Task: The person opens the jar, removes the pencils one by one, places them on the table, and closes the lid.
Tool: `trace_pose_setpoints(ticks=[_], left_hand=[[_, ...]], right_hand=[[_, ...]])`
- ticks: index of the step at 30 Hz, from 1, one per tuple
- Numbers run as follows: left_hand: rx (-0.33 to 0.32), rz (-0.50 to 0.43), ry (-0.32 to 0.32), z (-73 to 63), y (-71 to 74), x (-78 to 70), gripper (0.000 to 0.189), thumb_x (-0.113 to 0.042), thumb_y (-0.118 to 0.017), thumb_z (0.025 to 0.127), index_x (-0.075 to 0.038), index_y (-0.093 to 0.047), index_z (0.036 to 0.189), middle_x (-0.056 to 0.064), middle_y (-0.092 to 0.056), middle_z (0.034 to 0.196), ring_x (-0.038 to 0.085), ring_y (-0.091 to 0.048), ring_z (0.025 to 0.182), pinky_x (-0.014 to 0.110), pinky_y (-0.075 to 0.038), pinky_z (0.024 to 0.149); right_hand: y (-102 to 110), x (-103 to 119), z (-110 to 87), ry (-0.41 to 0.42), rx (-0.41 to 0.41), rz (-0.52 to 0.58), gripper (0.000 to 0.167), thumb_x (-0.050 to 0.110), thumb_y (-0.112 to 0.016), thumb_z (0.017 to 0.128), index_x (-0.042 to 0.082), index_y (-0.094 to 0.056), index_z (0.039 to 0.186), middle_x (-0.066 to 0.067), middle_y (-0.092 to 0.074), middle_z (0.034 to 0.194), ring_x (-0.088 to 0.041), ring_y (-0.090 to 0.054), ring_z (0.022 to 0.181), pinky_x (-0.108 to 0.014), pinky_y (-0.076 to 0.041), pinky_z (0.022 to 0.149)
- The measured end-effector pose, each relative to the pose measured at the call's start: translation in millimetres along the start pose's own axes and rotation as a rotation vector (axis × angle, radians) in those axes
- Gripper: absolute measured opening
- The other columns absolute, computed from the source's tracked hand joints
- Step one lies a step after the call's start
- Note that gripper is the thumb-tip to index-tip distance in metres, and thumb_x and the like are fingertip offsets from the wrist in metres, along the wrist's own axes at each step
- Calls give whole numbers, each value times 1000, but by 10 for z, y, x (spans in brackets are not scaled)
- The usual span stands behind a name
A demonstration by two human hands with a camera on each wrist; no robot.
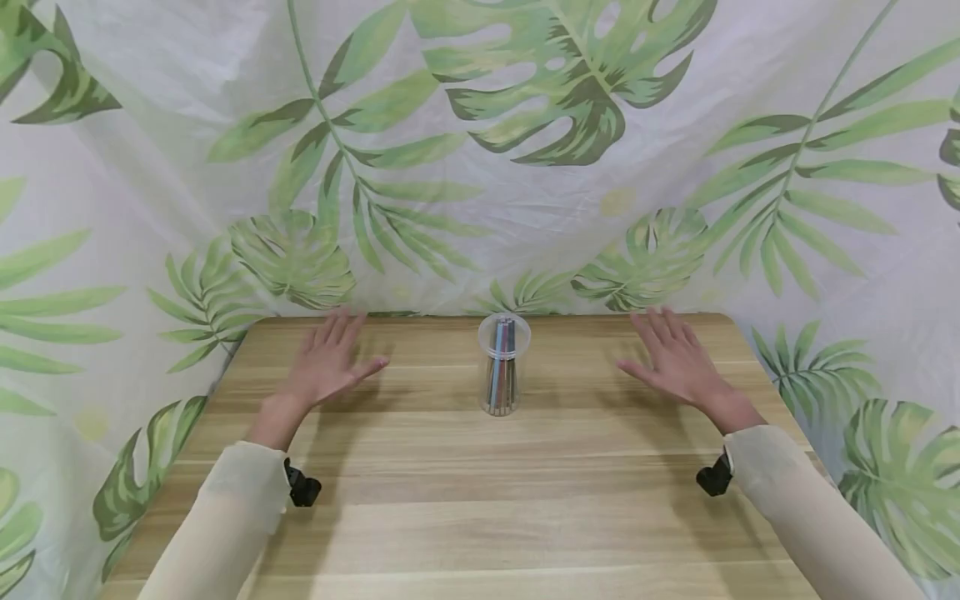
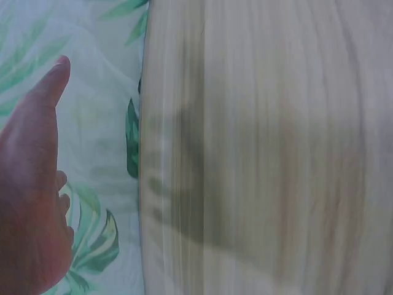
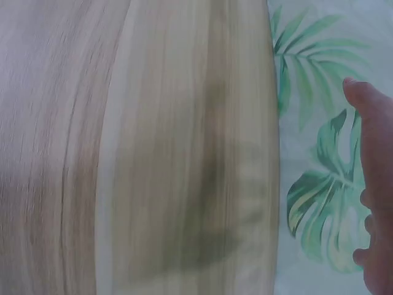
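Note:
A clear plastic cup stands upright toward the back of the wooden table, with several slim stick-like things in blue, dark and reddish tones inside it. To its left my left hand is held over the table, fingers straight and thumb spread toward the cup. My right hand mirrors it on the other side, fingers extended and apart. Neither hand touches the cup. Each wrist view shows its hand at the outer edge, the left hand and the right hand, with a shadow cast on the wood.
The wooden table ends at a back edge just behind the cup. A pale cloth printed with green leaves hangs behind and at both sides. A small black camera sits at the left wrist, another black camera at the right.

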State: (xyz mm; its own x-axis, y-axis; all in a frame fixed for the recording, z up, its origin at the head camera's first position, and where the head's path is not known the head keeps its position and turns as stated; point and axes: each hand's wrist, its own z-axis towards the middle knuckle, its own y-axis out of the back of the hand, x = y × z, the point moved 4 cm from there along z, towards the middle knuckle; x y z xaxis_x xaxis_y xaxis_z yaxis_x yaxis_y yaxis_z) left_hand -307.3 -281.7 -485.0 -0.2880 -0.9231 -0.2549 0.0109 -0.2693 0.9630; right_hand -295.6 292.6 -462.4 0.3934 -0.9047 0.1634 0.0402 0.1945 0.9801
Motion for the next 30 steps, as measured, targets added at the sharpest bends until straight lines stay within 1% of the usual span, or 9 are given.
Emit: trace_pose_setpoints(ticks=[3, 8, 11, 14, 17, 22, 24, 28, 30], left_hand=[[3, -18, -28, 11, -67, -102, 101, -71, -52, 101, -11, -11, 171, 24, -5, 176, 48, -6, 161, 76, -7, 125], [7, -64, -75, 27, -195, -312, 103, -67, -60, 99, -12, -11, 171, 23, -7, 176, 45, -6, 162, 72, -8, 128], [8, -114, -101, 39, -274, -452, 105, -64, -64, 98, -8, -13, 170, 25, -10, 175, 46, -8, 162, 70, -9, 129], [4, -165, -130, 49, -353, -600, 107, -62, -69, 96, -4, -16, 169, 28, -16, 173, 47, -14, 160, 68, -12, 129], [-4, -236, -162, 46, -421, -751, 108, -59, -74, 94, 0, -19, 168, 29, -20, 172, 48, -18, 159, 68, -16, 129], [-1, -390, -190, 7, -504, -985, 110, -50, -81, 92, 0, -18, 168, 23, -17, 175, 43, -19, 160, 64, -18, 130], [10, -451, -186, -10, -534, -1066, 112, -47, -83, 90, -3, -16, 169, 19, -15, 176, 40, -18, 161, 61, -18, 131], [27, -569, -168, -9, -593, -1200, 116, -40, -88, 88, -8, -14, 170, 16, -13, 177, 37, -16, 162, 58, -16, 132], [31, -617, -161, 13, -622, -1258, 116, -36, -90, 86, -9, -14, 170, 17, -13, 177, 37, -16, 162, 58, -17, 132]], right_hand=[[34, 84, 21, 19, -3, 6, 93, 62, -55, 104, 5, -21, 169, -29, -15, 173, -52, -6, 160, -72, -14, 127], [99, 227, 61, 48, -1, 39, 94, 63, -56, 103, 11, -17, 171, -24, -10, 175, -46, -3, 162, -72, -12, 128], [142, 310, 87, 56, 2, 64, 93, 64, -56, 103, 15, -15, 171, -19, -7, 177, -42, 0, 163, -71, -10, 129], [208, 417, 101, 69, 7, 78, 93, 64, -55, 104, 17, -13, 172, -16, -6, 178, -40, 1, 164, -72, -12, 128], [282, 556, 117, 102, 11, 84, 94, 64, -55, 104, 14, -13, 171, -16, -6, 178, -39, 0, 164, -70, -15, 128], [378, 809, 164, 168, 15, 76, 95, 65, -54, 104, 12, -11, 171, -15, -5, 178, -36, 0, 164, -63, -16, 131], [415, 905, 188, 194, 8, 79, 95, 65, -53, 104, 12, -11, 171, -14, -6, 177, -34, -1, 164, -61, -17, 131], [490, 1079, 232, 244, -17, 104, 95, 64, -55, 104, 11, -12, 171, -12, -7, 178, -31, -3, 165, -57, -16, 133], [518, 1151, 253, 258, -28, 120, 95, 63, -56, 104, 12, -13, 171, -10, -8, 178, -31, -4, 165, -55, -14, 134]])
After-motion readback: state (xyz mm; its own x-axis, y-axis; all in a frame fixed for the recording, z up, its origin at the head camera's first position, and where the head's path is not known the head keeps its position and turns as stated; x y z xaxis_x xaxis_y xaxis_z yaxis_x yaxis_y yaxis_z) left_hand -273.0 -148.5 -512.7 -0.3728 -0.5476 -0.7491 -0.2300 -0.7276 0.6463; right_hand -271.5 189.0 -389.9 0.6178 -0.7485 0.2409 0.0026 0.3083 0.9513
